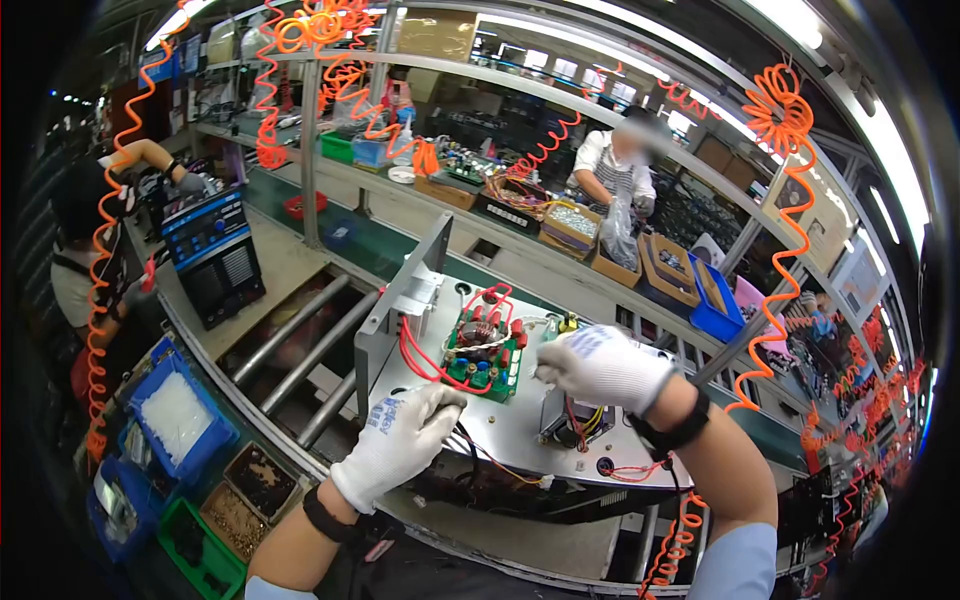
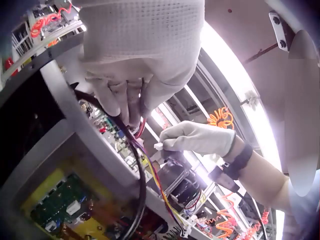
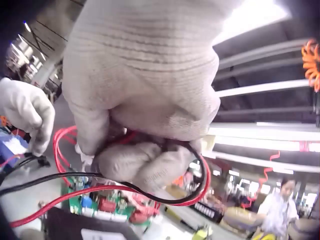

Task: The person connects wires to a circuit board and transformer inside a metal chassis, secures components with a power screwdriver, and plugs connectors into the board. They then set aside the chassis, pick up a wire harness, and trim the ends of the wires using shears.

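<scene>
Lower middle of the frame, the left hand (image 1: 405, 440) seems to pinch a black cable (image 2: 143, 185). Apart, right of center, the right hand (image 1: 610, 368) grips looped wires (image 3: 172, 201), maybe so they don't flop on the green board (image 1: 508, 370) mid-frame.

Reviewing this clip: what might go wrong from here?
The black wire and red wire looped at the right hand could snag on components of the green circuit board. The white connector, apparently unconnected near the front edge of the metal plate, might get caught if the plate is moved.
</scene>
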`<state>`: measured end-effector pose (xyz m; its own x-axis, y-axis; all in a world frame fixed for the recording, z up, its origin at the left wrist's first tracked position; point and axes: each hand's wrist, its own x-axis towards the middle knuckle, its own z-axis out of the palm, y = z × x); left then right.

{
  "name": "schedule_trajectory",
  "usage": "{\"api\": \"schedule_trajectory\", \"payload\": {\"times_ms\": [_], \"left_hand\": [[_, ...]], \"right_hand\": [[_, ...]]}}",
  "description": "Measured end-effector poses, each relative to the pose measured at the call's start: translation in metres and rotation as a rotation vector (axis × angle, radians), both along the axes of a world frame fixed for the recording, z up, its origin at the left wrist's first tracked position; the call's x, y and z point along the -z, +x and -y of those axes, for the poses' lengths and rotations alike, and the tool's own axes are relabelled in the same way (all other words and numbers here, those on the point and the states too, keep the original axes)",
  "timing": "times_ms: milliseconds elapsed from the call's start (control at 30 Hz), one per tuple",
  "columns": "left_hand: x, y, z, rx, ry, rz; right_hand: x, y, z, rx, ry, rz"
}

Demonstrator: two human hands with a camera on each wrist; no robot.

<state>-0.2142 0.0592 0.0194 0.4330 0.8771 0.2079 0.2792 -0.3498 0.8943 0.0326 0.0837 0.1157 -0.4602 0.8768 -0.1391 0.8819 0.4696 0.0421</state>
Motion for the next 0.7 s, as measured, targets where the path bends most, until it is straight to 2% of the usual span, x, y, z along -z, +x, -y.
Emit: {"api": "schedule_trajectory", "payload": {"times_ms": [67, 133, 200, 233, 267, 333, 500, 600, 700], "left_hand": [[0.019, 0.001, -0.01, 0.033, -0.028, 0.101], [0.029, -0.002, -0.015, 0.057, -0.066, 0.209], [0.035, -0.006, -0.015, -0.013, 0.004, 0.228], [0.045, -0.006, -0.015, -0.051, -0.058, 0.368], [0.05, -0.006, -0.014, -0.046, -0.069, 0.378], [0.055, -0.009, -0.013, -0.112, 0.022, 0.477], [0.058, -0.009, -0.014, -0.118, 0.135, 0.472], [0.052, -0.011, -0.013, -0.117, 0.19, 0.387], [0.049, -0.008, -0.015, -0.104, 0.491, 0.281]], "right_hand": [[0.02, -0.004, -0.015, 0.057, -0.087, 0.12], [0.024, -0.008, -0.021, 0.075, -0.054, 0.123], [0.021, -0.012, -0.024, 0.098, -0.106, 0.145], [0.023, -0.012, -0.026, 0.096, -0.124, 0.166], [0.023, -0.012, -0.028, 0.103, -0.133, 0.176], [0.023, -0.015, -0.03, 0.07, -0.143, 0.164], [0.022, -0.022, -0.034, 0.082, -0.188, 0.184], [0.022, -0.024, -0.036, 0.081, -0.195, 0.187], [0.024, -0.027, -0.04, 0.049, -0.188, 0.171]]}}
